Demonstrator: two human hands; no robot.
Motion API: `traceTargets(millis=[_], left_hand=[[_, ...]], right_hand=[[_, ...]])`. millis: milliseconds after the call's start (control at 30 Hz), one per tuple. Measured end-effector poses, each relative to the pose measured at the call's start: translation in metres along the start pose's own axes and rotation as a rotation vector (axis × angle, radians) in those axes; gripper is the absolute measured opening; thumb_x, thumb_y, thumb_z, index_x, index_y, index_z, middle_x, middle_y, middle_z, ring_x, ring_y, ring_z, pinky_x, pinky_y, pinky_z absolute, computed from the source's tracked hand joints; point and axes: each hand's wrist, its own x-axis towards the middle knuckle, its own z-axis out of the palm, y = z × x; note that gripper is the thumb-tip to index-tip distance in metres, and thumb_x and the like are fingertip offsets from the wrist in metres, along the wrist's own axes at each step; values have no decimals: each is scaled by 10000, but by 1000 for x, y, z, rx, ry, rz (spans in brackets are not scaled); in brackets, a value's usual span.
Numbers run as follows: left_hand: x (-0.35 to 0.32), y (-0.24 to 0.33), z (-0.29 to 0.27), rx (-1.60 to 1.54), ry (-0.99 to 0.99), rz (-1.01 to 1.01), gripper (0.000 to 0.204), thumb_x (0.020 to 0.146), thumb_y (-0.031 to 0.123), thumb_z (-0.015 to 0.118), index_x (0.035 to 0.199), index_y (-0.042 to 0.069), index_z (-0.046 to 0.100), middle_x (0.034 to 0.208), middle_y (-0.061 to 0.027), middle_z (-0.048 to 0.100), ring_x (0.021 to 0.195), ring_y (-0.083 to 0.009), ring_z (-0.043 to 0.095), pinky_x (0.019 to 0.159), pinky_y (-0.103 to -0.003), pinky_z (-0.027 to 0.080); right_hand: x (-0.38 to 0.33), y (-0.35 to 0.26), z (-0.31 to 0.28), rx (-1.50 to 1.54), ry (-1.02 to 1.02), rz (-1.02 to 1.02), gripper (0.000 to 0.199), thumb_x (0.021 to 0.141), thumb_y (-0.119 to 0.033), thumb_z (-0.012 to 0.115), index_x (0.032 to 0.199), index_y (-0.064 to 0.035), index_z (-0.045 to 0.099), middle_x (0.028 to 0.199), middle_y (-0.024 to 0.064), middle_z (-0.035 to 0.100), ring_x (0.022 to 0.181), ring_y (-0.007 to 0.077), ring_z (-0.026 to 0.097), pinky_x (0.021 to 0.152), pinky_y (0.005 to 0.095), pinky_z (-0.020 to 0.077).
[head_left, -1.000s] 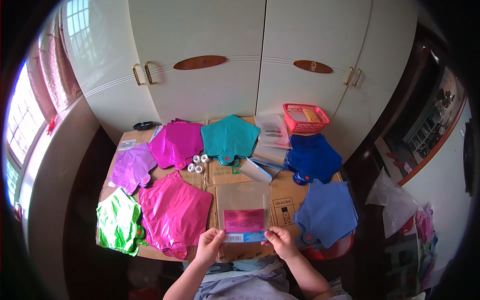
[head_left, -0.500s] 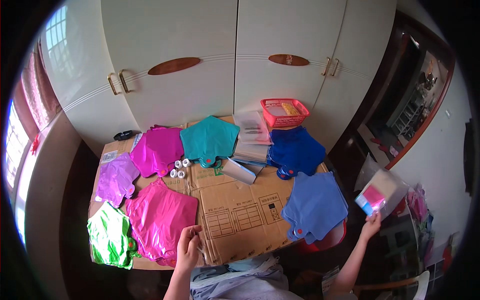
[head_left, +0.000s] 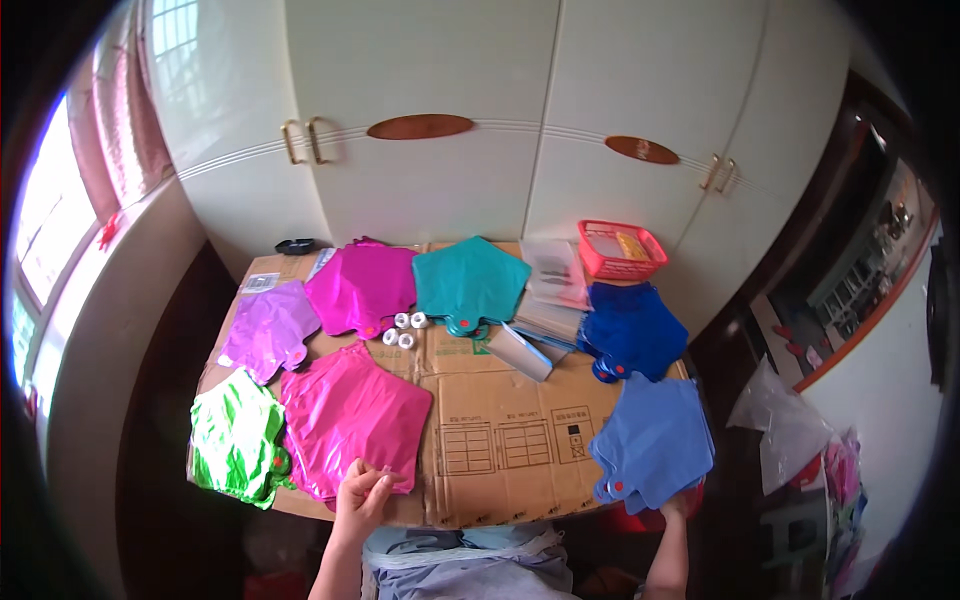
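Over the near edge of a stack of flat, shiny pink foil balloons (head_left: 360, 420), my left hand (head_left: 362, 497) is closed with thumb and fingertips together. Whatever it pinches, if anything, is too small to make out. My right hand (head_left: 676, 508) is at the table's near right edge, just below a stack of light blue balloons (head_left: 655, 440). Its fingers are hidden there, beside a red container (head_left: 645, 520) partly covered by the stack. Bright green balloons (head_left: 235, 435) lie left of the pink ones.
Lilac (head_left: 265, 330), magenta (head_left: 362, 285), teal (head_left: 470, 285) and dark blue (head_left: 637, 328) stacks ring the cardboard-covered table (head_left: 500, 395). Several white rolls (head_left: 403, 329), grey cards (head_left: 520, 352) and a red basket (head_left: 622, 250) stand among them. A clear bag (head_left: 785, 425) hangs at right.
My right hand has come down and left from the clear bag to the light blue stack. The pink and blue packet is out of sight. The whole view has shifted; my left hand stays pinched.
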Motion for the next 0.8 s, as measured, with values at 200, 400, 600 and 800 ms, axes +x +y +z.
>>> traceTargets(millis=[200, 400, 600, 800], left_hand=[[-57, -28, -90, -275, 116, -205, 37, 800, 9, 681, 821, -22, 680, 704, -13, 595, 619, -72, 522, 574, -207, 399], [-130, -146, -168, -183, 333, -589, 67, 790, 1, 674, 841, -41, 685, 723, -66, 660, 640, -115, 608, 596, -225, 485], [-201, -340, -163, -234, 622, -916, 160, 818, 26, 566, 915, -52, 667, 733, -101, 641, 650, -201, 641, 596, -302, 537], [-242, -428, -150, -1, 620, -1154, 214, 872, 107, 524, 1050, 33, 617, 908, -156, 653, 797, -226, 650, 602, -365, 548]], right_hand=[[39, 74, -15, 664, 112, 625, 313, 939, -93, 519, 1232, 18, 524, 1199, 156, 570, 1100, 249, 547, 958, 337, 419], [140, -133, -198, 1196, -13, 225, 226, 952, -87, 513, 1149, 10, 569, 1087, 99, 605, 993, 193, 574, 891, 313, 452], [118, -355, -290, 1444, -409, -876, 268, 777, -99, 711, 1033, -38, 662, 984, 119, 651, 892, 271, 627, 792, 345, 509], [65, -475, -301, 1226, -285, -1264, 396, 781, -296, 695, 1063, -29, 620, 1111, 115, 620, 1031, 241, 583, 887, 366, 466]])
